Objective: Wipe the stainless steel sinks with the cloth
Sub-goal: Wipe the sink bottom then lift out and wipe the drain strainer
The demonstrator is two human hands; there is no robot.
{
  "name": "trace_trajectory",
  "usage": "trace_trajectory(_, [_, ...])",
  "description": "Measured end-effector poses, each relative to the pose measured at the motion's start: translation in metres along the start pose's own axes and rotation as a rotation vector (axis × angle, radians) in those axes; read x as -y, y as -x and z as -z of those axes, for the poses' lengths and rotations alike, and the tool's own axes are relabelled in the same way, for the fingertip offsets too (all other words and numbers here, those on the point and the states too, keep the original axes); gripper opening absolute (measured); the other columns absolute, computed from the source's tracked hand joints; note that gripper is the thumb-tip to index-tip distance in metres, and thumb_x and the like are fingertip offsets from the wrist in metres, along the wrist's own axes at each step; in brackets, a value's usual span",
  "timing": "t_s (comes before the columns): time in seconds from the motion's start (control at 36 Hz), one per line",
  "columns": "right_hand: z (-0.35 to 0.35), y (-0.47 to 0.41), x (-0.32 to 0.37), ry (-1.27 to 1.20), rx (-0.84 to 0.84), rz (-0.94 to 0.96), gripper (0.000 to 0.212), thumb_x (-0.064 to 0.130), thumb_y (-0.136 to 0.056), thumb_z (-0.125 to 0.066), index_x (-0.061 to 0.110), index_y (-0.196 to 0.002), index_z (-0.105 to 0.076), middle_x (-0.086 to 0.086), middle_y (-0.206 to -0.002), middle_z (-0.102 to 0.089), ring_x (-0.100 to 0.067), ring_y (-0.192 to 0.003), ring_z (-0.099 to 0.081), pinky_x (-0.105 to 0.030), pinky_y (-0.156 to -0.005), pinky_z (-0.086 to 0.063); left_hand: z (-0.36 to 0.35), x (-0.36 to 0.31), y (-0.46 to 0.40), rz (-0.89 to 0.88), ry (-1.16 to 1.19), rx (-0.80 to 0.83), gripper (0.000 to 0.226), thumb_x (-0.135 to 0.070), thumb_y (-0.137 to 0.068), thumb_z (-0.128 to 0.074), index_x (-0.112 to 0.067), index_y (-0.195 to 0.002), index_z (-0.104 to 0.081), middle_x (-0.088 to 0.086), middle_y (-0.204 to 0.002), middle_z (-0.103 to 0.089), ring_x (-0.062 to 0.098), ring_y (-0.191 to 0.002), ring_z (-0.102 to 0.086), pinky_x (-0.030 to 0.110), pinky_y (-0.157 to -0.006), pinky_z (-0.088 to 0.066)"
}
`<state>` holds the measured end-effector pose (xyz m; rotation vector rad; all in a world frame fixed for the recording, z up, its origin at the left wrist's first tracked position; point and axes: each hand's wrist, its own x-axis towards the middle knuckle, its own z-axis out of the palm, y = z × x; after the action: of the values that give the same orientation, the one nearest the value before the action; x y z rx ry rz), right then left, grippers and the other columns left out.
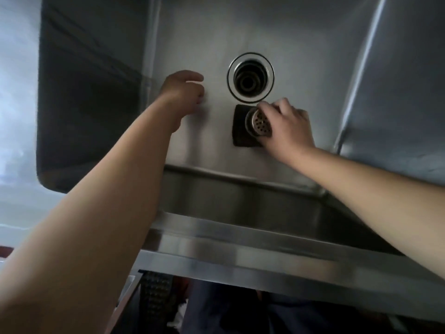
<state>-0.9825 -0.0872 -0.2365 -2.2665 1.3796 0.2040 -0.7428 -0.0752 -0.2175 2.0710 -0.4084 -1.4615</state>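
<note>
A deep stainless steel sink (212, 39) fills the view, with an open round drain (250, 77) in the middle of its floor. Just in front of the drain lies a dark square cloth or pad (240, 126). My right hand (286, 127) is on top of it, shut on a perforated metal drain strainer (260, 122) held tilted on its side. My left hand (184, 89) hovers over the sink floor left of the drain, fingers curled in, nothing visible in it.
The sink's near rim (240, 237) runs across the lower view. The right wall (397, 80) is bright steel, the left wall (91, 92) dark. Below the rim a dark studded mat (156, 302) shows on the floor.
</note>
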Motion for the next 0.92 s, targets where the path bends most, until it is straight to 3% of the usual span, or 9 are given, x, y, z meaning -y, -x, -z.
trace_trajectory(0.08, [0.008, 0.003, -0.004, -0.077, -0.203, 0.059, 0.071, 0.023, -0.070, -0.078, 0.019, -0.137, -0.053, -0.012, -0.124, -0.054, -0.036, -0.115, -0.056, -0.048, -0.099, -0.039, -0.005, 0.009, -0.007, 0.013, -0.092, 0.053, 0.028, -0.010, -0.076, -0.064, -0.022, -0.101, -0.066, 0.008, -0.085, -0.064, 0.020, -0.069, -0.059, 0.029, -0.070, -0.047])
trace_trajectory(0.22, [-0.011, 0.003, -0.009, 0.035, 0.079, 0.004, 0.071, 0.026, -0.074, -0.076, 0.024, -0.141, -0.053, -0.007, -0.129, -0.055, -0.033, -0.123, -0.052, -0.045, -0.103, -0.030, -0.026, 0.028, -0.005, -0.005, -0.409, 0.155, 0.030, -0.015, -0.082, -0.067, -0.023, -0.110, -0.071, 0.008, -0.103, -0.072, 0.022, -0.087, -0.067, 0.023, -0.068, -0.050])
trace_trajectory(0.36, [-0.008, 0.008, -0.007, 0.054, 0.070, -0.046, 0.070, 0.024, -0.078, -0.071, 0.028, -0.144, -0.047, -0.002, -0.137, -0.052, -0.033, -0.125, -0.048, -0.045, -0.101, -0.030, -0.047, 0.029, 0.006, -0.256, -0.735, 0.188, 0.048, -0.013, -0.090, -0.056, -0.023, -0.136, -0.056, 0.003, -0.130, -0.061, 0.023, -0.116, -0.057, 0.020, -0.085, -0.038])
trace_trajectory(0.5, [0.009, 0.019, -0.014, -0.372, -0.038, -0.353, 0.068, 0.021, -0.074, -0.079, 0.028, -0.136, -0.053, -0.005, -0.138, -0.039, -0.025, -0.112, -0.054, -0.037, -0.106, -0.041, -0.064, 0.014, -0.013, -0.336, -0.963, 0.172, 0.054, -0.027, -0.088, -0.066, -0.022, -0.140, -0.049, 0.011, -0.138, -0.051, 0.031, -0.123, -0.052, 0.036, -0.092, -0.044])
trace_trajectory(0.58, [0.016, 0.022, -0.018, -0.711, -0.085, -0.579, 0.064, 0.018, -0.067, -0.082, 0.029, -0.126, -0.060, -0.004, -0.128, -0.047, -0.015, -0.098, -0.060, -0.014, -0.083, -0.048, -0.074, 0.011, -0.018, -0.339, -1.138, 0.192, 0.051, -0.030, -0.084, -0.071, -0.016, -0.130, -0.053, 0.015, -0.133, -0.045, 0.034, -0.120, -0.050, 0.040, -0.090, -0.046])
trace_trajectory(0.64, [0.019, 0.025, -0.021, -0.826, -0.109, -0.645, 0.063, 0.020, -0.062, -0.081, 0.031, -0.121, -0.063, -0.005, -0.124, -0.057, -0.016, -0.094, -0.064, -0.007, -0.065, -0.046, -0.078, 0.014, -0.020, -0.384, -1.179, 0.183, 0.049, -0.025, -0.085, -0.070, -0.014, -0.129, -0.052, 0.016, -0.133, -0.043, 0.034, -0.122, -0.046, 0.044, -0.094, -0.046])
trace_trajectory(0.72, [0.024, 0.031, -0.024, -0.906, -0.098, -0.651, 0.068, 0.016, -0.063, -0.081, 0.029, -0.127, -0.062, -0.004, -0.123, -0.060, -0.017, -0.099, -0.065, -0.018, -0.072, -0.050, -0.080, 0.016, -0.018, -0.421, -1.061, 0.201, 0.030, -0.014, -0.083, -0.067, -0.016, -0.110, -0.055, 0.014, -0.121, -0.055, 0.030, -0.112, -0.051, 0.041, -0.087, -0.046])
trace_trajectory(0.83, [0.030, 0.037, -0.021, -0.870, -0.101, -0.602, 0.073, 0.012, -0.065, -0.085, 0.030, -0.131, -0.060, 0.003, -0.122, -0.059, -0.017, -0.105, -0.063, -0.032, -0.093, -0.053, -0.073, 0.008, -0.004, -0.208, -0.532, 0.272, 0.026, -0.003, -0.079, -0.074, -0.016, -0.096, -0.059, 0.013, -0.099, -0.068, 0.018, -0.074, -0.059, 0.023, -0.061, -0.045])
trace_trajectory(0.92, [0.036, 0.038, -0.016, -0.785, -0.148, -0.500, 0.069, 0.013, -0.066, -0.086, 0.028, -0.129, -0.060, 0.004, -0.121, -0.056, -0.010, -0.106, -0.056, -0.013, -0.087, -0.043, -0.063, -0.006, 0.022, -0.114, -0.207, 0.388, 0.027, 0.005, -0.079, -0.074, -0.014, -0.092, -0.061, 0.014, -0.091, -0.068, 0.018, -0.076, -0.063, 0.028, -0.074, -0.053])
